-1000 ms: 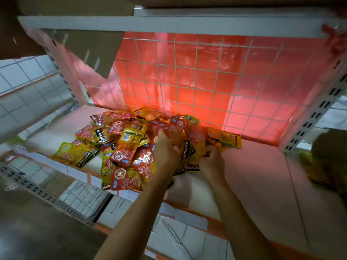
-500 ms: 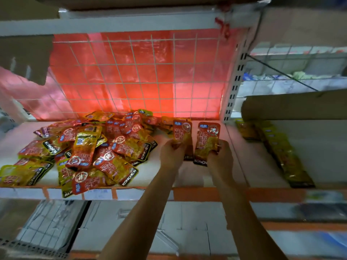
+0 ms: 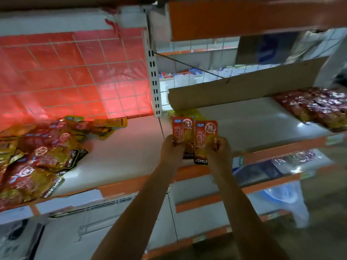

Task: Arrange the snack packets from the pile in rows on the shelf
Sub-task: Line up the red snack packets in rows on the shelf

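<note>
One red-orange foil snack packet (image 3: 183,129) is clasped at its lower part in the grip of the left hand (image 3: 171,148). A second red-orange packet (image 3: 206,135) is pinched by the right hand (image 3: 218,150). The two are held side by side over the white shelf (image 3: 131,147). A jumbled pile of red and yellow packets (image 3: 37,158), too tangled to be counted, is seen farther left.

Left hand (image 3: 171,148), right hand (image 3: 218,149): seemingly bare

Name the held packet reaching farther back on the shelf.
The left packet, in the left hand; its top sits farther back than the right packet.
</note>
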`<state>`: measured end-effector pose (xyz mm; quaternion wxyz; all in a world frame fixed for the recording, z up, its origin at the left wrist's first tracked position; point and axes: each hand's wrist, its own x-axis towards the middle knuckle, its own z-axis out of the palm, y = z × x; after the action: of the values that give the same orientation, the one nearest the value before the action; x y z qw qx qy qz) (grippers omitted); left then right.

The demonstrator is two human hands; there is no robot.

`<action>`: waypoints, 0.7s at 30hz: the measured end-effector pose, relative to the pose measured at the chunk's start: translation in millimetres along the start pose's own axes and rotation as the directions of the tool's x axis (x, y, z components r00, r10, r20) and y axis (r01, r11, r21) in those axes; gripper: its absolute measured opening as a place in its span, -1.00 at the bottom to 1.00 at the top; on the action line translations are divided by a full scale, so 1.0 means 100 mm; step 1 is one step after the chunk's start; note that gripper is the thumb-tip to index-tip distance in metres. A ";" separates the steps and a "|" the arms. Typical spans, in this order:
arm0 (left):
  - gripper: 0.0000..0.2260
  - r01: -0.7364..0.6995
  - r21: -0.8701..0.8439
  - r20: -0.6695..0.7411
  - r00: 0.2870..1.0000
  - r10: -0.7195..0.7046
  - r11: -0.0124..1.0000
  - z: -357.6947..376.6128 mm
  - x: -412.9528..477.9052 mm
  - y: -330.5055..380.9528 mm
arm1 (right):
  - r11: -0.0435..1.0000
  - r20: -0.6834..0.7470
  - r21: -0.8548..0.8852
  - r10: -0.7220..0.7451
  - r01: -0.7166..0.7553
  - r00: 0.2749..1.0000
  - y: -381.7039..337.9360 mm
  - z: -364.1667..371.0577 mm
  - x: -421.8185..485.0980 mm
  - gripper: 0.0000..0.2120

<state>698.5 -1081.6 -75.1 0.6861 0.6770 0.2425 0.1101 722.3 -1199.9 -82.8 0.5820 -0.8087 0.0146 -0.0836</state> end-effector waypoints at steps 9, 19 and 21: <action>-0.83 0.041 -0.062 0.060 0.998 -0.037 0.997 1.46 -0.31 -0.01 | 0.997 -0.066 -0.067 0.045 -0.049 0.997 0.41 -1.28 0.49 -0.91; -0.83 -0.004 0.053 0.159 0.987 -0.005 0.999 2.64 -0.43 -0.06 | 0.992 -0.180 -0.074 0.086 -0.101 0.980 0.86 -2.37 0.94 -0.77; -0.83 0.003 0.074 0.172 0.985 -0.016 0.997 2.77 -0.41 -0.03 | 0.992 -0.202 -0.071 0.092 -0.109 0.975 0.93 -2.47 1.04 -0.78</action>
<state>796.2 -1343.8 -80.4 0.6796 0.7077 0.1892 0.0385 793.9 -1474.6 -81.9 0.5475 -0.8178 0.1168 -0.1336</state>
